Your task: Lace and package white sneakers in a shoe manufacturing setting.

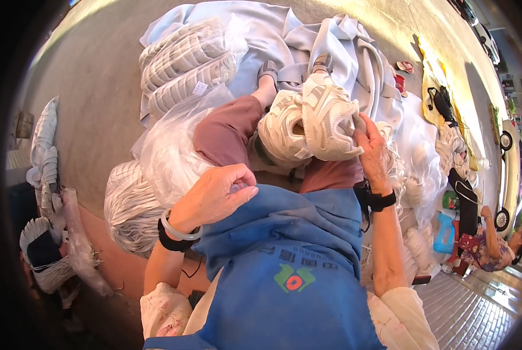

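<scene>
White mesh sneakers (313,125) on lap, over apron's (290,256) top edge | right hand (373,153) fingers gripping outer sneaker's side | left hand (217,195) fingers curled shut, pinching clear plastic bag (170,151).

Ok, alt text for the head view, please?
Seated person in a blue apron: right hand rests on white shoes in the lap, left hand pinches clear plastic. More bagged white shoes lie on grey cloth ahead.

Blue spray bottle (446,232) lower right — pale grey cloth (331,46) on ground.
</scene>
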Tool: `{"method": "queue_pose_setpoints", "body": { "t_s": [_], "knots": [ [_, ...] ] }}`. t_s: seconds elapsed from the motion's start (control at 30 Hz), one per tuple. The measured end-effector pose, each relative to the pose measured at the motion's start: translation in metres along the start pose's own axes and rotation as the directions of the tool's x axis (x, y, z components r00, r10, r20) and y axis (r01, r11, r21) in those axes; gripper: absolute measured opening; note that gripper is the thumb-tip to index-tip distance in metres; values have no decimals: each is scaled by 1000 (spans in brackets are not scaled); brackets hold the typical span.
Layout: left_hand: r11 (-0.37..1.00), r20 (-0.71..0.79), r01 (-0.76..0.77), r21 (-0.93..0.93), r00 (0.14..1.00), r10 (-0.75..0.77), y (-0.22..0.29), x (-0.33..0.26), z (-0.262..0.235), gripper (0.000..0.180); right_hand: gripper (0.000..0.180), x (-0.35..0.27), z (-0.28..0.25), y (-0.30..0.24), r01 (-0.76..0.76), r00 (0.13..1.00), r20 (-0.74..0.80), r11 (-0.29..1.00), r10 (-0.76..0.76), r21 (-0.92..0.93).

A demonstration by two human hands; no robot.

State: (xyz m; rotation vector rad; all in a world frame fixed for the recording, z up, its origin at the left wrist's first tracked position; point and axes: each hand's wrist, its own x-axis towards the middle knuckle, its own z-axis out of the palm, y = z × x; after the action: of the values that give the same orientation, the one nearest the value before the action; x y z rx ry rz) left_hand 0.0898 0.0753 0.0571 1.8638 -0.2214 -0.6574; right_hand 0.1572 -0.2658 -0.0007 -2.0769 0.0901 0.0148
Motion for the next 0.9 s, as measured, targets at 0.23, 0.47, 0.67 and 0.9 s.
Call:
{"method": "queue_pose_setpoints", "body": {
  "t_s": [0.23, 0.47, 0.67, 0.9],
  "knots": [
    [977, -32, -11, 215, 999, 18, -15, 40, 19, 45, 35, -12, 60, -9, 212, 977, 62, 907, -203, -365],
    [965, 9, 128, 227, 991, -134, -32, 66, 25, 60, 51, -39, 61, -50, 467, 883, 338, 668, -325, -579],
    [963, 34, 152, 221, 986, -163, -47, 73, 29, 60, 45, -34, 88, -48, 373, 927, 299, 636, -225, -676],
    [970, 63, 89, 226, 992, -106, -52, 68, 25, 55, 51, -5, -9, -52, -160, 969, 200, 984, 142, 75]
  ]
}}
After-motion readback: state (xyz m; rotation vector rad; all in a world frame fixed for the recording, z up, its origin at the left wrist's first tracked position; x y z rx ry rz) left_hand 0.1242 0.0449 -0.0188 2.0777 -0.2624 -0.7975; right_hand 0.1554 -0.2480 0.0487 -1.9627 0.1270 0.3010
